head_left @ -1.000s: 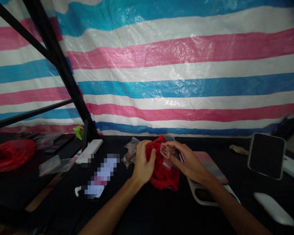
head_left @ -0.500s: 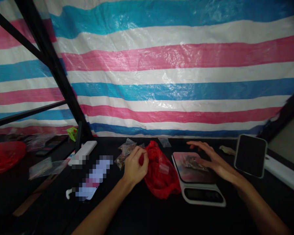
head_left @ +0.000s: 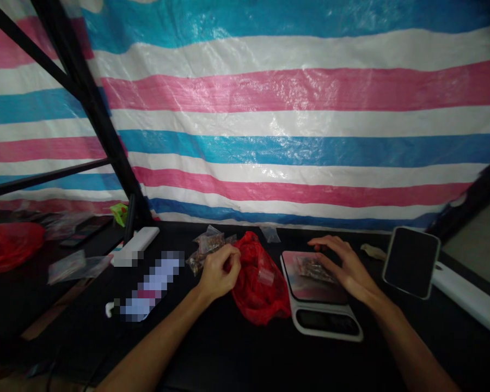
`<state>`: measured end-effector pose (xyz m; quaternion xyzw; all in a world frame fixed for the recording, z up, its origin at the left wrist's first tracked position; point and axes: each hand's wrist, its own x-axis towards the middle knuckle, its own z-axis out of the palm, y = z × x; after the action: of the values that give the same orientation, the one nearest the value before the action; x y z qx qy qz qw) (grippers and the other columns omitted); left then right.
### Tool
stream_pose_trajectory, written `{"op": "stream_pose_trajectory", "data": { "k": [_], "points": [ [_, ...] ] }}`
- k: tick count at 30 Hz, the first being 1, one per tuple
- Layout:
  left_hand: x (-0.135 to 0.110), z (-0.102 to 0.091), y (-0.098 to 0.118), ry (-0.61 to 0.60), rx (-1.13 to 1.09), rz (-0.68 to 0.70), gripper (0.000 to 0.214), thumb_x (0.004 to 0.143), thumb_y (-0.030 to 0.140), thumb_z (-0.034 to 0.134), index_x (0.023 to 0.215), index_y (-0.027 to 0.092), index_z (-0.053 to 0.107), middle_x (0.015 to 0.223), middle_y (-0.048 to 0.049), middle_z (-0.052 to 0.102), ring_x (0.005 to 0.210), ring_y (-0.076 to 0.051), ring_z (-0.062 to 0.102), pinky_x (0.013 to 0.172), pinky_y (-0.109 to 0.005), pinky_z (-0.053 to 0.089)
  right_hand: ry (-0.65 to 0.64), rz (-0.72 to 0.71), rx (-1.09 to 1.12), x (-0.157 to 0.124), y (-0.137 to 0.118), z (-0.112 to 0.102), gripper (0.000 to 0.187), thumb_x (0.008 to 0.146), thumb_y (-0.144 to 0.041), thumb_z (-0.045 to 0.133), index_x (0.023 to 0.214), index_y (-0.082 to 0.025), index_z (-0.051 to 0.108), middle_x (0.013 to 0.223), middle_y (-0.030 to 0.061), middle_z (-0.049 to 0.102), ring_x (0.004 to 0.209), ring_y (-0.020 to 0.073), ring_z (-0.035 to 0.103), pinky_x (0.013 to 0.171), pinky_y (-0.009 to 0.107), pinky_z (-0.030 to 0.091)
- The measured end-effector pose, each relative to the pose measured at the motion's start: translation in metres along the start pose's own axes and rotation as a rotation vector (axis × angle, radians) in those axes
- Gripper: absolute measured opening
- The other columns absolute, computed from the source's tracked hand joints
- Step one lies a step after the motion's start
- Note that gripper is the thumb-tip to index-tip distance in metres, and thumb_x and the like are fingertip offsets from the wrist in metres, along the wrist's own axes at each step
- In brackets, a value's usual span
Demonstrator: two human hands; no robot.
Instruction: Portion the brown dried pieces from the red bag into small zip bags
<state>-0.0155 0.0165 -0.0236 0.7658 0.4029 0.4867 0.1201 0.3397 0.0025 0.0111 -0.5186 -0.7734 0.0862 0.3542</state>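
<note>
Black tabletop (head_left: pixel 232 354): spread right hand (head_left: pixel 345 267) over a digital scale (head_left: pixel 326 322) could nudge its plastic packet (head_left: pixel 313 269) off; curled left hand (head_left: pixel 219 272) at a red bag (head_left: pixel 259 288).

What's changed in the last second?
The right hand moved right off the red plastic bag to over the digital kitchen scale, letting go of a clear packet, which now lies on the scale's platform. The left hand stayed at the bag's left side.
</note>
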Motion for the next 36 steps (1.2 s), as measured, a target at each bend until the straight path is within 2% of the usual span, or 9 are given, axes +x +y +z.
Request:
{"op": "stream_pose_trajectory", "data": {
  "k": [3, 7, 11, 13, 19, 23, 26, 30, 36],
  "points": [
    [0.003, -0.004, 0.002, 0.051, 0.038, -0.018, 0.014, 0.09, 0.017, 0.052, 0.081, 0.021, 0.062, 0.073, -0.0004, 0.065, 0.065, -0.015, 0.06, 0.065, -0.028, 0.045, -0.056, -0.022, 0.02, -0.001, -0.001, 0.001, 0.031, 0.093, -0.041, 0.065, 0.122, -0.031, 0.068, 0.117, 0.0072, 0.07, 0.112, 0.0315, 0.062, 0.101, 0.053, 0.042],
    [0.007, -0.008, 0.006, 0.077, 0.047, 0.036, 0.015, 0.089, 0.014, 0.052, 0.082, 0.022, 0.063, 0.086, -0.0032, 0.073, 0.089, -0.022, 0.068, 0.093, -0.04, 0.048, -0.127, -0.016, -0.004, -0.002, -0.002, 0.005, 0.044, 0.092, -0.044, 0.067, 0.134, -0.033, 0.061, 0.125, 0.0073, 0.068, 0.119, 0.0325, 0.059, 0.104, 0.055, 0.038],
    [0.007, -0.007, 0.012, -0.042, -0.095, 0.075, 0.021, 0.088, 0.009, 0.049, 0.094, 0.023, 0.064, 0.103, -0.006, 0.075, 0.125, -0.026, 0.062, 0.11, -0.047, 0.043, -0.194, 0.004, -0.04, -0.003, -0.002, 0.009, 0.051, 0.093, -0.05, 0.066, 0.14, -0.036, 0.055, 0.128, 0.0071, 0.067, 0.121, 0.0327, 0.057, 0.106, 0.058, 0.035],
    [0.006, -0.005, 0.016, -0.116, -0.133, 0.102, 0.024, 0.086, 0.007, 0.049, 0.096, 0.023, 0.064, 0.105, -0.0067, 0.074, 0.13, -0.026, 0.06, 0.112, -0.047, 0.043, -0.215, 0.007, -0.045, -0.003, -0.002, 0.009, 0.051, 0.091, -0.05, 0.068, 0.139, -0.036, 0.056, 0.131, 0.0064, 0.066, 0.124, 0.0328, 0.056, 0.107, 0.058, 0.034],
    [0.004, -0.001, 0.024, -0.225, -0.09, 0.228, 0.031, 0.077, 0.004, 0.055, 0.1, 0.023, 0.064, 0.123, -0.0087, 0.068, 0.124, -0.025, 0.06, 0.112, -0.047, 0.043, -0.233, 0.016, -0.05, -0.005, -0.004, 0.007, 0.053, 0.085, -0.043, 0.074, 0.135, -0.035, 0.058, 0.135, 0.0077, 0.06, 0.13, 0.0332, 0.052, 0.107, 0.055, 0.037],
    [0.004, 0.002, 0.018, -0.155, -0.062, 0.222, 0.031, 0.079, 0.003, 0.053, 0.099, 0.023, 0.063, 0.121, -0.0086, 0.066, 0.121, -0.025, 0.059, 0.108, -0.047, 0.046, -0.245, 0.041, -0.065, -0.005, 0.001, 0.01, 0.05, 0.078, -0.036, 0.078, 0.126, -0.032, 0.064, 0.122, 0.0065, 0.068, 0.115, 0.0324, 0.061, 0.101, 0.053, 0.043],
    [0.005, 0.002, 0.011, -0.082, -0.062, 0.194, 0.028, 0.082, 0.002, 0.052, 0.098, 0.022, 0.062, 0.115, -0.0079, 0.065, 0.114, -0.024, 0.06, 0.101, -0.045, 0.048, -0.233, 0.023, -0.001, -0.002, -0.002, 0.017, 0.036, 0.083, -0.036, 0.073, 0.118, -0.029, 0.069, 0.111, 0.0061, 0.072, 0.102, 0.0291, 0.066, 0.094, 0.048, 0.049],
    [0.007, 0.002, 0.006, -0.029, -0.051, 0.161, 0.025, 0.084, 0.002, 0.052, 0.095, 0.022, 0.062, 0.108, -0.0064, 0.064, 0.106, -0.023, 0.059, 0.096, -0.042, 0.048, -0.165, -0.067, 0.121, 0.002, -0.031, 0.03, 0.028, 0.093, -0.034, 0.065, 0.121, -0.031, 0.068, 0.117, 0.005, 0.071, 0.105, 0.0249, 0.067, 0.093, 0.042, 0.05],
    [0.006, 0.004, 0.009, -0.012, -0.049, 0.157, 0.023, 0.084, 0.003, 0.053, 0.093, 0.021, 0.062, 0.103, -0.0065, 0.062, 0.103, -0.023, 0.058, 0.092, -0.041, 0.049, -0.148, -0.229, -0.089, -0.002, -0.081, 0.06, 0.037, 0.095, -0.02, 0.062, 0.13, -0.032, 0.064, 0.122, 0.003, 0.073, 0.109, 0.0251, 0.064, 0.095, 0.044, 0.043]
  ]
}}
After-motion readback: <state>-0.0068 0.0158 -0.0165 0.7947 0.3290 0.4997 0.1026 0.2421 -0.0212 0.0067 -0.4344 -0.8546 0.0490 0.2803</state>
